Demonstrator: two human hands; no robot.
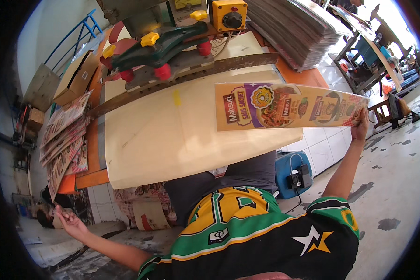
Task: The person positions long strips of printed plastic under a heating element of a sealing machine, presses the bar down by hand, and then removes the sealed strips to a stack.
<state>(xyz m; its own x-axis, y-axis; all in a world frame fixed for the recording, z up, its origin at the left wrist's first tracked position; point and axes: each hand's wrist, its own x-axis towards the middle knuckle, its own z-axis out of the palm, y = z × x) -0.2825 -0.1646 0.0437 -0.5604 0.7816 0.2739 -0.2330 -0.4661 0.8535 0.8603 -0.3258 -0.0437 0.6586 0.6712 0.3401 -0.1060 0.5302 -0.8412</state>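
Note:
At the right, my right hand point(360, 127) grips the end of a long printed cardboard strip point(294, 107) with food pictures on an orange-tan ground. The strip is held out level above the right part of a cream sheet point(196, 126) that covers the worktable. My left hand point(73, 225) is low at the far left, palm turned up and fingers apart. Its fingertips are just under the lowest corner of a fanned pile of printed strips point(67, 149); whether they touch it I cannot tell.
A metal bar point(186, 84) crosses the table beneath a dark green clamp point(161, 49) with yellow knobs. Beside it is a yellow control box point(228, 16). A tall board stack point(294, 32) stands at back right, a cardboard box point(77, 77) at left, and a blue container point(291, 175) with plugs below.

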